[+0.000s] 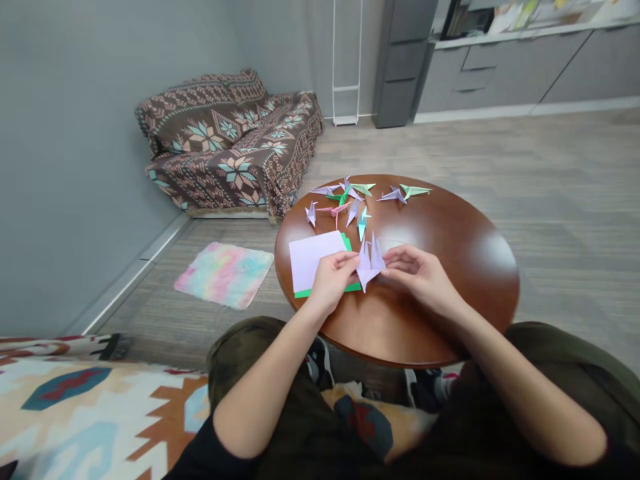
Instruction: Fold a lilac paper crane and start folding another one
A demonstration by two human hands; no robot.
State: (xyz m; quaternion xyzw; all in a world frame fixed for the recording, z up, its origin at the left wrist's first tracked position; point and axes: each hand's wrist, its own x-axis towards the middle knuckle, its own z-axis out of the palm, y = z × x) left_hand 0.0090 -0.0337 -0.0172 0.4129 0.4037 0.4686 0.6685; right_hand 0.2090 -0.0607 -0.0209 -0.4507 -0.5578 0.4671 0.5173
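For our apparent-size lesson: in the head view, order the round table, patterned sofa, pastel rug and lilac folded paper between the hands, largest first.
1. Round table
2. Patterned sofa
3. Pastel rug
4. Lilac folded paper
Sizes look clearly different here; the table is nearer than the sofa.

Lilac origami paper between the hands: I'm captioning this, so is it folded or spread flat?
Folded: the lilac origami paper has narrow points standing up and a pointed bottom, between left hand and right hand.

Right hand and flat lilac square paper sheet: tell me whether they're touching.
Apart: the head view shows the spiky folded lilac paper between the right hand and the lilac sheet.
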